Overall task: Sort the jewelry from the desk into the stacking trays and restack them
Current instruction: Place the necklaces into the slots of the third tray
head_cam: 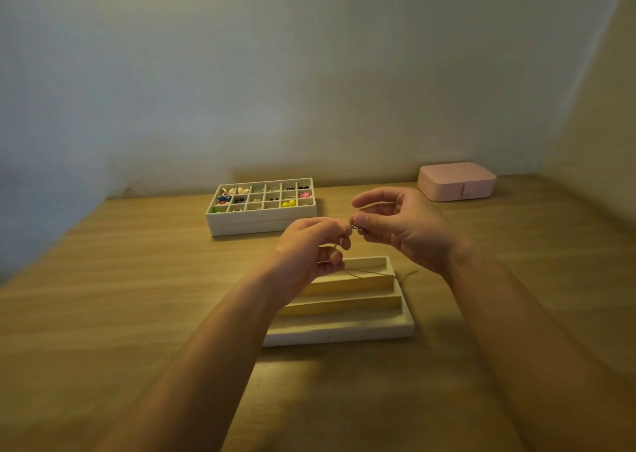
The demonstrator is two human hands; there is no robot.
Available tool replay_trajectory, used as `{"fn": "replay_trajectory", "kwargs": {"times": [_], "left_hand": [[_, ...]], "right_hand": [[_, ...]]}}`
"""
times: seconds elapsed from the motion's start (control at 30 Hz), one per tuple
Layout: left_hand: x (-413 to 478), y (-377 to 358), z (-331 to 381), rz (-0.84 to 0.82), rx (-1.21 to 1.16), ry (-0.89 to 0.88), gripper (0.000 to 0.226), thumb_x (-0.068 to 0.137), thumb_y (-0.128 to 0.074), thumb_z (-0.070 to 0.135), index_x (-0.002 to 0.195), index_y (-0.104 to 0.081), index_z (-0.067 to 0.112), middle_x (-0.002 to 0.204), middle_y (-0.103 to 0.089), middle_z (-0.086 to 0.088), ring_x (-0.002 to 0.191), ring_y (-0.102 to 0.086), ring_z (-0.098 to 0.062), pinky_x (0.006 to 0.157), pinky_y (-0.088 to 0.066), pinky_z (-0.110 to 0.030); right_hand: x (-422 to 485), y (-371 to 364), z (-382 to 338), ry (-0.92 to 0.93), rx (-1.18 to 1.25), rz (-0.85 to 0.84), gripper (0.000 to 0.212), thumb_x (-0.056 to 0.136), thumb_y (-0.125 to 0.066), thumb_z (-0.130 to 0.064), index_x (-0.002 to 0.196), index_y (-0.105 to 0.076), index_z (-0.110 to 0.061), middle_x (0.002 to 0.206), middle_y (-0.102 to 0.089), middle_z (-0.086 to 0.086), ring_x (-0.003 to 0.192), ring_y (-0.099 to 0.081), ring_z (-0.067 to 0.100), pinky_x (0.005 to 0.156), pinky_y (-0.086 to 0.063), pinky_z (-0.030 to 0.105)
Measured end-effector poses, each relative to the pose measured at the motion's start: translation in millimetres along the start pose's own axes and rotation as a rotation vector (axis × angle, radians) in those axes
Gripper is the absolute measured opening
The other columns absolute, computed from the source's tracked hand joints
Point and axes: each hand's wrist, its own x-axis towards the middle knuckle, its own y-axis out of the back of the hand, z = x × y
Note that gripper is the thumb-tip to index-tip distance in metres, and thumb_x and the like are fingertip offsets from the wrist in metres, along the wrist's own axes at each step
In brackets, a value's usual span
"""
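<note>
In the middle of the frame, both hands meet above the light wooden desk. The left hand has its fingers curled and pinches one end of a thin metal chain necklace. The right hand pinches the small metallic piece just beside it, with one finger raised apart above the pinch. The chain hangs slack over the far compartment of a cream rectangular tray with three long compartments, just below the hands. Its tail trails onto the desk right of that tray. A white gridded tray of colourful small jewelry sits stacked on another tray at upper centre-left. A pink closed jewelry case stands at upper right.
</note>
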Motion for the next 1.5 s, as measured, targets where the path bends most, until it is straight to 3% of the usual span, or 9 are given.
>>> {"fn": "replay_trajectory", "kwargs": {"times": [0.33, 0.6, 0.7, 0.8, 0.9, 1.07, 1.2, 1.4, 1.5], "left_hand": [[-19, -16, 18, -0.008, -0.022, 0.118, 0.016, 0.100, -0.048, 0.018, 0.088, -0.059, 0.014, 0.068, -0.060, 0.000, 0.053, -0.046, -0.012, 0.063, -0.039, -0.029], [-37, -18, 24, -0.008, 0.049, 0.022, 0.017, 0.102, -0.051, 0.018, 0.100, -0.063, 0.006, 0.073, -0.067, -0.007, 0.063, -0.061, -0.019, 0.069, -0.055, -0.031], [-42, -14, 26, -0.003, 0.123, -0.016, 0.022, 0.103, -0.054, 0.024, 0.106, -0.067, 0.007, 0.079, -0.071, -0.006, 0.070, -0.066, -0.019, 0.078, -0.059, -0.034], [-46, -11, 28, -0.011, 0.138, -0.041, 0.023, 0.102, -0.055, 0.025, 0.104, -0.071, 0.009, 0.081, -0.071, -0.005, 0.071, -0.066, -0.018, 0.079, -0.057, -0.033], [-50, -10, 30, -0.007, 0.162, -0.056, 0.023, 0.103, -0.054, 0.024, 0.103, -0.071, 0.010, 0.080, -0.071, -0.004, 0.071, -0.065, -0.017, 0.079, -0.056, -0.033], [-54, -11, 34, 0.004, 0.183, -0.045, 0.021, 0.102, -0.054, 0.024, 0.102, -0.070, 0.011, 0.079, -0.070, -0.004, 0.072, -0.064, -0.017, 0.083, -0.056, -0.034], [-55, -16, 32, 0.060, 0.210, -0.027, 0.020, 0.100, -0.052, 0.018, 0.097, -0.070, 0.010, 0.075, -0.071, -0.002, 0.073, -0.064, -0.018, 0.095, -0.053, -0.043], [-58, -21, 30, 0.099, 0.264, 0.007, 0.020, 0.100, -0.050, 0.018, 0.099, -0.068, 0.009, 0.073, -0.071, -0.001, 0.072, -0.065, -0.018, 0.087, -0.050, -0.039], [-59, -16, 30, 0.085, 0.253, -0.023, 0.021, 0.101, -0.054, 0.023, 0.106, -0.069, 0.009, 0.075, -0.070, 0.001, 0.073, -0.065, -0.016, 0.091, -0.054, -0.039]], "right_hand": [[-24, 8, -22, -0.021, 0.022, -0.180, 0.020, 0.088, -0.071, 0.004, 0.105, -0.070, -0.006, 0.093, -0.071, 0.009, 0.086, -0.070, 0.023, 0.077, -0.059, 0.032], [-33, -6, -32, -0.057, 0.075, -0.194, 0.023, 0.097, -0.049, 0.011, 0.096, -0.069, -0.001, 0.080, -0.061, 0.012, 0.072, -0.063, 0.022, 0.066, -0.058, 0.031], [-35, -9, -33, -0.043, -0.001, -0.168, 0.022, 0.096, -0.055, 0.007, 0.091, -0.075, -0.002, 0.082, -0.063, 0.011, 0.077, -0.061, 0.022, 0.068, -0.056, 0.029], [-36, -13, -36, -0.034, -0.045, -0.140, 0.009, 0.092, -0.068, -0.001, 0.093, -0.076, -0.003, 0.088, -0.068, 0.011, 0.085, -0.064, 0.024, 0.071, -0.058, 0.027], [-37, -16, -38, -0.037, -0.071, -0.094, 0.011, 0.089, -0.075, -0.006, 0.099, -0.075, -0.003, 0.089, -0.070, 0.010, 0.084, -0.068, 0.022, 0.071, -0.059, 0.027], [-41, -17, -44, -0.067, -0.017, -0.107, 0.012, 0.087, -0.075, -0.002, 0.099, -0.071, -0.004, 0.086, -0.067, 0.009, 0.079, -0.066, 0.022, 0.069, -0.058, 0.030], [-43, -21, -47, -0.106, -0.067, -0.139, 0.020, 0.087, -0.074, 0.000, 0.106, -0.068, -0.006, 0.097, -0.067, 0.014, 0.084, -0.068, 0.025, 0.073, -0.061, 0.032], [-44, -30, -52, -0.131, -0.254, -0.216, 0.023, 0.088, -0.071, 0.000, 0.107, -0.063, -0.011, 0.101, -0.067, 0.013, 0.087, -0.068, 0.022, 0.076, -0.060, 0.032], [-43, -32, -52, -0.087, -0.279, -0.159, 0.021, 0.090, -0.069, -0.002, 0.107, -0.062, -0.012, 0.100, -0.063, 0.011, 0.087, -0.064, 0.021, 0.074, -0.059, 0.029]]}}
